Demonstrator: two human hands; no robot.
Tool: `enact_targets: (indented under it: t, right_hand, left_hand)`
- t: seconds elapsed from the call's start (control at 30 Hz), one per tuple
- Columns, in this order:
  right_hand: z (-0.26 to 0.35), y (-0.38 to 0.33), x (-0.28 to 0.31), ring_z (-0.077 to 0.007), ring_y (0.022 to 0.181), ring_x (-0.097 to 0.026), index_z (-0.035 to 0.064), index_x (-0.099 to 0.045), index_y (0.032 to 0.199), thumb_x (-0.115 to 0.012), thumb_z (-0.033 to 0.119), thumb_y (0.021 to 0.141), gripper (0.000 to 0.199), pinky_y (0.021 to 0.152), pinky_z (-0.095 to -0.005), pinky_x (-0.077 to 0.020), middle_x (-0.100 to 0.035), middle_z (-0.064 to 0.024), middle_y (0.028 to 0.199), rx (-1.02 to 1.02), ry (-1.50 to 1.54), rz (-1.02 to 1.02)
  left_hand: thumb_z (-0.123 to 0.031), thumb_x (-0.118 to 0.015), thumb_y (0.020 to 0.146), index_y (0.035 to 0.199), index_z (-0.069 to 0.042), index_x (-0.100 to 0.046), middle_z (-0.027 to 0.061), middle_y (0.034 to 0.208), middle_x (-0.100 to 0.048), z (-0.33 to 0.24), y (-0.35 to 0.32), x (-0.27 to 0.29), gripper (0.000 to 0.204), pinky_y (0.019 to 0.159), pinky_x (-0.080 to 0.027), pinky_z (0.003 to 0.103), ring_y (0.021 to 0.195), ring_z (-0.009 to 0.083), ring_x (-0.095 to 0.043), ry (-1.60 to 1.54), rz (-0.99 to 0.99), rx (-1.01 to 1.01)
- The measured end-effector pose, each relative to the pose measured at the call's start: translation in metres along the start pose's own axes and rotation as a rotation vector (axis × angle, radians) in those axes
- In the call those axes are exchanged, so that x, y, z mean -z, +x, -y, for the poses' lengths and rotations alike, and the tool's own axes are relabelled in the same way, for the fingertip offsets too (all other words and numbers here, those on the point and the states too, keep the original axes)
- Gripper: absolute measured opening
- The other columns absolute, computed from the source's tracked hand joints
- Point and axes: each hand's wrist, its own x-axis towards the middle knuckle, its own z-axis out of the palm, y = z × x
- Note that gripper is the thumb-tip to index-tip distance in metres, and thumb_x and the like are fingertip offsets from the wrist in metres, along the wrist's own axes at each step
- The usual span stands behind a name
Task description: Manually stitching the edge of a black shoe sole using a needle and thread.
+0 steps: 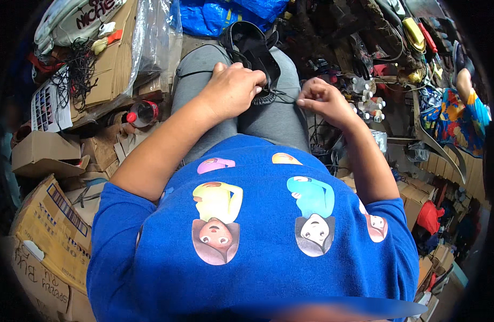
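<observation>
A black shoe lies across my grey-trousered thighs, its opening facing up and its near end between my hands. My left hand is closed against the shoe's near left side, with curled fingers. A dark thread comes out past its knuckles toward my left knee, so the fist seems to grip it. My right hand is apart from the shoe on the right, thumb and finger pinched on black thread that runs from the shoe's near edge. What lies under the left fingers is hidden.
Cardboard sheets and clear plastic are stacked at left, near a red-capped bottle and boxes. Blue sheeting lies ahead. Several small bottles and clutter stand at right. Another person's leg shows far right.
</observation>
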Motion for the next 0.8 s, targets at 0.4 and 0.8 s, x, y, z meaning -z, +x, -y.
enact_targets:
  t: [0.4,0.8]
  right_hand:
    - [0.021,0.036,0.025,-0.029,0.091,-0.058,0.0079,-0.065,0.089,-0.066,0.019,0.079,0.015,0.08,-0.0405,-0.0462,-0.06,-0.0079,0.096,0.23,-0.62,-0.442]
    - [0.042,0.037,-0.012,-0.0232,0.081,-0.06,0.0151,-0.057,0.089,-0.054,0.015,0.079,0.01,0.078,-0.0369,-0.0407,-0.06,-0.0042,0.073,0.595,-1.04,0.068]
  left_hand:
    - [-0.012,-0.058,0.081,0.095,-0.016,-0.059,-0.0008,0.084,-0.063,0.006,-0.006,-0.003,0.014,0.081,-0.033,0.042,0.089,0.0219,-0.054,0.147,-0.032,-0.139]
    - [-0.006,-0.054,0.075,0.09,-0.014,-0.058,0.0026,0.077,-0.055,0.02,-0.024,0.006,0.017,0.08,-0.035,0.042,0.086,0.0231,-0.053,0.244,-0.175,-0.302]
